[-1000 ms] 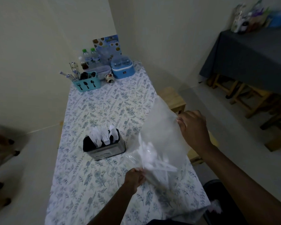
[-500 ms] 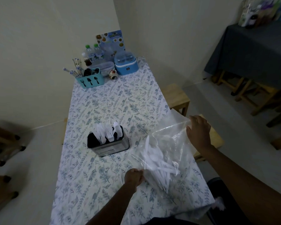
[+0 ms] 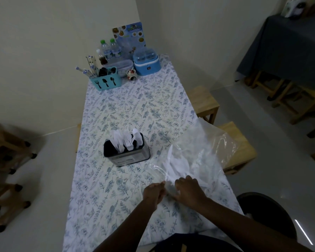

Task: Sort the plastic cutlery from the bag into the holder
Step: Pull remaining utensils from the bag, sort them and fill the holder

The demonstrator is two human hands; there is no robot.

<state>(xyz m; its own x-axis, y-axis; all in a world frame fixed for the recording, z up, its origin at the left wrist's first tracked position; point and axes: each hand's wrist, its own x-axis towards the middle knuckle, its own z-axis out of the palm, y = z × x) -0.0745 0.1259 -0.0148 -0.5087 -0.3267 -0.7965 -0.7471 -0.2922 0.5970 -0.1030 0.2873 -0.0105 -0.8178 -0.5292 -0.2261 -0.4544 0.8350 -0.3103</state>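
A clear plastic bag (image 3: pixel 205 148) lies on the near right of the floral table (image 3: pixel 135 106), with white plastic cutlery (image 3: pixel 173 164) showing through it. My left hand (image 3: pixel 153 194) and my right hand (image 3: pixel 188 190) both grip the bag's near end, close together. A black holder (image 3: pixel 129 155) stands left of the bag, just beyond my hands. It has several white pieces of cutlery (image 3: pixel 127 140) standing in it.
At the far end stand a teal cutlery caddy (image 3: pixel 106 81), water bottles (image 3: pixel 110 50), a blue container (image 3: pixel 146 62) and a menu card (image 3: pixel 129 36). Wooden stools (image 3: pixel 204 102) sit right of the table. A dark round seat (image 3: pixel 267 213) is at lower right.
My right hand came down from the bag's raised top edge to its near end beside my left hand. The bag dropped from upright onto the table.
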